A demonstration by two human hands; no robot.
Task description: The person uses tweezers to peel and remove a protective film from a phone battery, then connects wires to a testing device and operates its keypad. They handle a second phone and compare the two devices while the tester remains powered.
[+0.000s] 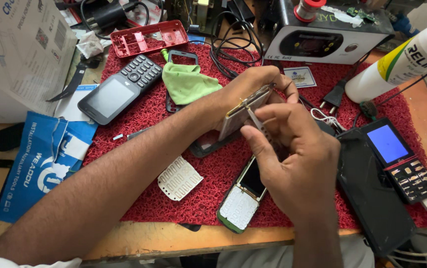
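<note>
My left hand (253, 84) holds a small phone circuit board (238, 115) tilted on edge above the red mat (173, 198). My right hand (293, 159) pinches a thin metal tool (259, 125) against the board's lower edge. Below my right hand lies an opened keypad phone (243, 196) with a green rim, its white key membrane showing. A loose white keypad sheet (178, 177) lies to its left on the mat.
A black keypad phone (119, 89) and green cloth (188, 82) lie at the back left. A phone with a lit blue screen (399, 159) rests on a dark tablet (372, 198) at right. A white bottle (402, 62), red phone shell (149, 37) and cables sit behind.
</note>
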